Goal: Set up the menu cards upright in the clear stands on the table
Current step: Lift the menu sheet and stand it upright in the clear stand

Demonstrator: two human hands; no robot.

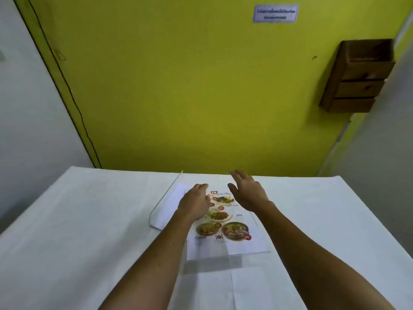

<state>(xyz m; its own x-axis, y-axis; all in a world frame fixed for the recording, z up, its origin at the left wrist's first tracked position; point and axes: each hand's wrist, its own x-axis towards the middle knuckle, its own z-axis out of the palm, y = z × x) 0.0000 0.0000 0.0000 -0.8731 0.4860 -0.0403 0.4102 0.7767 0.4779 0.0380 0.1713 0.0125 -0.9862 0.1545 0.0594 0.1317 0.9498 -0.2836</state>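
Observation:
A menu card point(225, 229) with food photos lies flat on the white tablecloth, inside or under a clear acrylic stand point(165, 198) that is tipped over, its clear edge rising at the left. My left hand point(195, 203) rests over the card's upper left part, fingers curled down toward the stand; whether it grips anything I cannot tell. My right hand point(248, 191) hovers just above the card's upper right corner with fingers spread and nothing in it.
The table point(89, 220) with its white cloth ends at a yellow wall close behind the stand. A wooden box shelf point(357, 77) hangs on the wall at the right. A small sign point(276, 14) is stuck high on the wall.

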